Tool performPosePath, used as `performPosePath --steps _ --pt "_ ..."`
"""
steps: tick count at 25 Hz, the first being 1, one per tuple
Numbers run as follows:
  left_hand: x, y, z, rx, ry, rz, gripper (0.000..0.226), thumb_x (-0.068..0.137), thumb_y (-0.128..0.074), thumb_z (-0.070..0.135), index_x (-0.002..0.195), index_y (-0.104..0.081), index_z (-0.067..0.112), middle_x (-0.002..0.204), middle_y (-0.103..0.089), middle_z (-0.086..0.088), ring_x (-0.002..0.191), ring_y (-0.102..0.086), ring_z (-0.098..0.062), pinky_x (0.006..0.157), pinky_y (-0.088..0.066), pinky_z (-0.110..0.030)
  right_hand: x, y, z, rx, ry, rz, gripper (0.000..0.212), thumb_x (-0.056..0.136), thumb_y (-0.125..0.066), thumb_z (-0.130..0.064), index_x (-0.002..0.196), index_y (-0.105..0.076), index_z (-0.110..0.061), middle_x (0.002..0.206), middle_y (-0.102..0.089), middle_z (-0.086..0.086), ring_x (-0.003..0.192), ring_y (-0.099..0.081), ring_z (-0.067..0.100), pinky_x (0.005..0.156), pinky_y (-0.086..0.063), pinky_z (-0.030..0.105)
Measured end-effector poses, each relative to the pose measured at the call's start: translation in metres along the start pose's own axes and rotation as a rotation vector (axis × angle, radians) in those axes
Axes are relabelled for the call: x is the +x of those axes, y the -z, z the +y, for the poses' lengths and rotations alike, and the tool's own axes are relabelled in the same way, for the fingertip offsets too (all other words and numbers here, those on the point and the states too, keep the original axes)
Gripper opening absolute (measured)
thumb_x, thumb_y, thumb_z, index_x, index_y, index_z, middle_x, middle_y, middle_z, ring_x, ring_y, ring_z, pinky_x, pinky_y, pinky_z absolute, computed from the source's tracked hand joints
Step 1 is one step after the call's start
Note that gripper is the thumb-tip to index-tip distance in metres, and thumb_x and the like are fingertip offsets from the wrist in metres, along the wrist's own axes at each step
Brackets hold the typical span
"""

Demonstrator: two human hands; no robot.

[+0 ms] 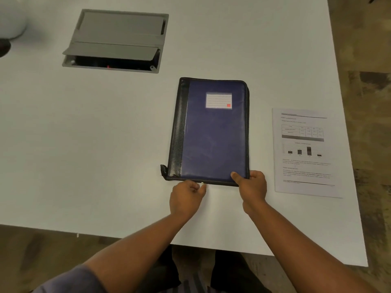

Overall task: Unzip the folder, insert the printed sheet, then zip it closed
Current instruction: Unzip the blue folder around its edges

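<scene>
A blue zip folder (pixel 213 136) with a black spine and a white label lies flat and closed on the white table (pixel 105 155). My left hand (pixel 187 196) pinches the small metal zipper pull (pixel 202 184) at the middle of the folder's near edge. My right hand (pixel 251 185) grips the folder's near right corner, thumb on top of the cover. The printed sheet (pixel 304 153), with a table, a bar chart and text, lies flat on the table just right of the folder, untouched.
A grey cable hatch (pixel 118 39) with its lid raised is set into the table at the back left. A pale round object (pixel 10 15) sits at the far left corner. The table's near edge and right edge border a brown floor.
</scene>
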State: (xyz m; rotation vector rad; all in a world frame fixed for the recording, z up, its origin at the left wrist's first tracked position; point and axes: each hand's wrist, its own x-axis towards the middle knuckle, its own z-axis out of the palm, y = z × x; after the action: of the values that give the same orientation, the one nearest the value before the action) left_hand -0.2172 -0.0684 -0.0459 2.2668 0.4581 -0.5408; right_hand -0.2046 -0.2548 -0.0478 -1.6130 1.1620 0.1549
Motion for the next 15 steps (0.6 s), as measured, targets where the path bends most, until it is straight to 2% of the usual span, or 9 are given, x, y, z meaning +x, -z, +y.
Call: performPosePath --steps 3,7,11,15 --pt "0.000 -0.005 0.002 -0.031 0.023 -0.009 0.020 0.085 -0.074 0.035 0.067 -0.067 0.030 0.067 -0.071 0.011 0.066 -0.068 -0.008 0.073 -0.056 -0.027 0.004 0.002 -0.001 -0.005 -0.059 -0.033 0.038 0.075 -0.085 -0.028 0.101 -0.060 -0.015 0.096 -0.068 0.004 0.081 -0.069 0.026 0.067 -0.060 0.035" --pt "0.000 -0.010 0.001 -0.004 0.036 -0.015 0.024 0.086 -0.071 0.034 0.063 -0.066 0.028 0.063 -0.068 0.013 0.062 -0.065 -0.007 0.064 -0.048 -0.022 0.013 0.005 -0.003 -0.055 -0.106 -0.048 0.033 0.080 -0.080 -0.028 0.099 -0.061 -0.009 0.096 -0.068 0.009 0.076 -0.070 0.027 0.050 -0.055 0.021" --pt "0.001 -0.013 0.002 0.002 0.065 -0.009 0.023 0.085 -0.069 0.032 0.065 -0.070 0.022 0.060 -0.066 0.012 0.058 -0.061 -0.008 0.054 -0.039 -0.019 0.017 0.002 -0.003 -0.107 -0.128 -0.050 0.032 0.085 -0.076 -0.028 0.101 -0.059 -0.006 0.101 -0.066 0.014 0.080 -0.068 0.029 0.052 -0.055 0.021" --pt "0.003 -0.012 -0.003 -0.032 0.099 0.037 0.024 0.086 -0.068 0.031 0.064 -0.070 0.020 0.059 -0.066 0.008 0.056 -0.061 -0.011 0.055 -0.040 -0.020 0.020 -0.001 -0.003 -0.116 -0.136 -0.017 0.032 0.087 -0.074 -0.026 0.106 -0.058 -0.007 0.103 -0.063 0.013 0.074 -0.064 0.024 0.045 -0.052 0.018"
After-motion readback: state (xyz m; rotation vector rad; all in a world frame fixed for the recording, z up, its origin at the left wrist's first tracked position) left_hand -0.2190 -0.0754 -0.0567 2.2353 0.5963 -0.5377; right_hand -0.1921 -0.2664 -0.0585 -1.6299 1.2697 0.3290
